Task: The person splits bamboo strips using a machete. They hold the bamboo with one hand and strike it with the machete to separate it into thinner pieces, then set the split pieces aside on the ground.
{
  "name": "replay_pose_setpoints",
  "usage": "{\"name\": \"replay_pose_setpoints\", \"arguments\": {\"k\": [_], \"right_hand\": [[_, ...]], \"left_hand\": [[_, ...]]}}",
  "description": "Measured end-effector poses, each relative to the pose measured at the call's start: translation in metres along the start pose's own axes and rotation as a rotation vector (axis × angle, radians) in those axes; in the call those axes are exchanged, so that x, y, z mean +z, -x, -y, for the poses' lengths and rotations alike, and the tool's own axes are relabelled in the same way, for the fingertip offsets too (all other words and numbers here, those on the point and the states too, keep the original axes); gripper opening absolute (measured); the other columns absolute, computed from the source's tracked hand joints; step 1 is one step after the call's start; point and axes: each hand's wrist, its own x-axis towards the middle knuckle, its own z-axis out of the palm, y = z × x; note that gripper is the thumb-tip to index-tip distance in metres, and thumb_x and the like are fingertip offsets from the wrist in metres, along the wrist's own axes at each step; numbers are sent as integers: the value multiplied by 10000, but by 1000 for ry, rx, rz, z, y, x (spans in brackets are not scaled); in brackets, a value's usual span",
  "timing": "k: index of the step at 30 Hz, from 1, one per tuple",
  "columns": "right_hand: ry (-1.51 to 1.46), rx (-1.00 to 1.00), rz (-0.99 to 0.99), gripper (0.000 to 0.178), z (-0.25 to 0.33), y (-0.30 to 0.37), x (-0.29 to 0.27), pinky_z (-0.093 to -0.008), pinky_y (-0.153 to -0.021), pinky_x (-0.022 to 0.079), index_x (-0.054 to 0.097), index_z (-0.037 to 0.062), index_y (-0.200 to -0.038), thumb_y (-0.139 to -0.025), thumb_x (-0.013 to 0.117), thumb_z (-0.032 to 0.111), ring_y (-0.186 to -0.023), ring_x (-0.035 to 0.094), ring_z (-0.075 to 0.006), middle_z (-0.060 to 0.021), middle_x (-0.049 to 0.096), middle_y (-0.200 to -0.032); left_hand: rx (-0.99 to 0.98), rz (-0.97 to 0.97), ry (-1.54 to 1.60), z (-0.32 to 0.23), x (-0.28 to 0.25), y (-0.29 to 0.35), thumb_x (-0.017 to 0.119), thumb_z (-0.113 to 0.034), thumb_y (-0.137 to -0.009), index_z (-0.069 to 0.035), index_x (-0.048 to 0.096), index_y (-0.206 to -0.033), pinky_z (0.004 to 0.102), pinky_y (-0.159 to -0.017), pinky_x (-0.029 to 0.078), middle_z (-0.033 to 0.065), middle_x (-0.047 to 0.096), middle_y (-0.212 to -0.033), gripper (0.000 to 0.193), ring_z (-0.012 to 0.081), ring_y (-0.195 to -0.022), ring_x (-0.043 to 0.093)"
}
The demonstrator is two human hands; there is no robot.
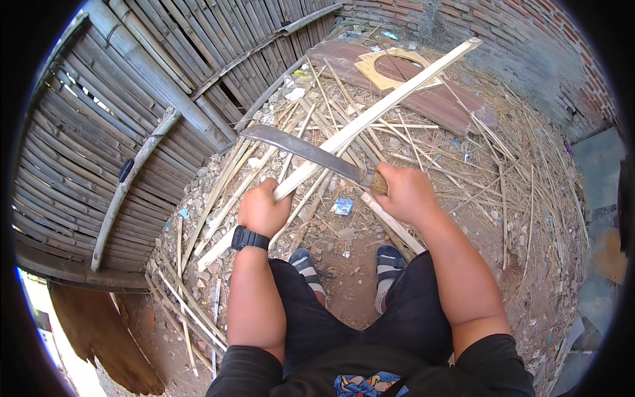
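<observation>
My left hand [263, 209], with a black watch on its wrist, is closed around the lower part of a long pale bamboo strip [390, 99]. The strip slants up and away to the right, and its lower end sticks out below the hand. In my right hand [408, 192] is the wooden handle of a machete [304, 149]. Its dark curved blade points to the left and lies across the strip, over its upper face. Whether the edge bites into the strip I cannot tell.
Several bamboo strips and sticks [463, 175] litter the stony dirt ground. A brown board [456, 106] lies at the back, under a yellowish cut-out panel [370, 66]. A bamboo wall [86, 165] stands on the left, a brick wall [522, 59] behind. A blue wrapper [343, 206] lies ahead of my feet.
</observation>
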Motion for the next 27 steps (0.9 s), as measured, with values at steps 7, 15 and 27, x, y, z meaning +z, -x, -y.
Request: {"name": "replay_pose_setpoints", "arguments": {"k": [7, 15, 27], "right_hand": [[-290, 251, -67, 297, -48, -6, -21, -458, -685, 519, 666, 85, -1024, -830, 730, 301, -754, 675, -361, -172, 676, -765], [-443, 233, 233, 380, -44, -22, -12, -390, -772, 522, 656, 27, -1124, -817, 741, 234, -799, 684, -298, -165, 704, -858], [-254, 240, 91, 308, -55, -12, -11, -467, -752, 536, 649, 74, -1009, -748, 713, 224, -819, 669, -405, -205, 692, -846]], "left_hand": [[96, -77, -47, -1, 4, 1, 684, -242, -752, -78, 652, -831, 473, -655, 528, 189, 673, -743, 185, 391, -715, 661], [107, -58, -109, -6, 2, 6, 682, -237, -742, -96, 647, -845, 474, -672, 536, 161, 688, -797, 178, 382, -756, 669], [178, -50, -2, 8, 5, 0, 772, -304, -806, -63, 668, -804, 429, -597, 494, 179, 658, -707, 262, 364, -664, 650]]}}
